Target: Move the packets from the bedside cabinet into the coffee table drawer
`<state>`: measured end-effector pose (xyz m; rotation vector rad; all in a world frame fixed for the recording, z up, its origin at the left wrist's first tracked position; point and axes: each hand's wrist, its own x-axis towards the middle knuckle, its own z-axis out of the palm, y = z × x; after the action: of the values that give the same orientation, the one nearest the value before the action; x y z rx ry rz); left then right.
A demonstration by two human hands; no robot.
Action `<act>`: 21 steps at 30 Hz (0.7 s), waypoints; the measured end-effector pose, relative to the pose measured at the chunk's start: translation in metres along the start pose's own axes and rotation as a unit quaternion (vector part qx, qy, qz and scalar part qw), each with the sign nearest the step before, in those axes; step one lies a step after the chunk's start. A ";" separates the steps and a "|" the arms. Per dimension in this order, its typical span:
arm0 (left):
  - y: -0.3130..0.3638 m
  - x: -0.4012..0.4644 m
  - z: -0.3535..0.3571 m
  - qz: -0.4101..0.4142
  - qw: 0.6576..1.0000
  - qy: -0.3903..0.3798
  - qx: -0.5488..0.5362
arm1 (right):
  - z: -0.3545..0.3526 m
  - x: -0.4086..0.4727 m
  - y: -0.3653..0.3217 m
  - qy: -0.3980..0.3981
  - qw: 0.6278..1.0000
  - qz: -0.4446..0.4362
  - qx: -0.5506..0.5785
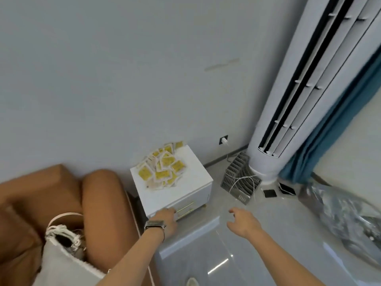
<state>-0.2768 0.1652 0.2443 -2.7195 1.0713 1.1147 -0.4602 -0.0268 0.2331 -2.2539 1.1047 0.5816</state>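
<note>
The packets (162,167) lie in a loose yellow-and-white heap on top of the white bedside cabinet (198,168), against the wall. Our left hand (166,216) is low at the cabinet's front, by the drawer handles; whether its fingers curl around anything we cannot tell. Our right hand (243,220) hangs over the floor, fingers spread, holding nothing. We judge the packets light, thin, limp and rather slick, likely to slide and scatter. We would gather them from the heap's edges, scooping with both hands rather than pinching single ones.
</note>
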 end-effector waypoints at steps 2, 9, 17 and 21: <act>-0.009 0.018 -0.016 -0.017 0.999 0.014 -0.029 | -0.014 0.027 -0.019 -0.009 1.000 -0.019 -0.010; -0.023 0.101 -0.053 -0.074 0.992 0.017 -0.097 | -0.054 0.148 -0.075 -0.068 0.995 -0.064 -0.040; -0.029 0.245 -0.083 -0.147 0.972 0.011 -0.183 | -0.062 0.313 -0.115 -0.129 0.974 -0.118 -0.141; -0.038 0.290 -0.074 -0.162 0.951 -0.008 -0.263 | -0.050 0.369 -0.132 -0.159 0.964 -0.137 -0.163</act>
<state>-0.0603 0.0042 0.1101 -3.0951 0.3191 1.5264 -0.1368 -0.2026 0.0901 -2.4188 0.5566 1.0233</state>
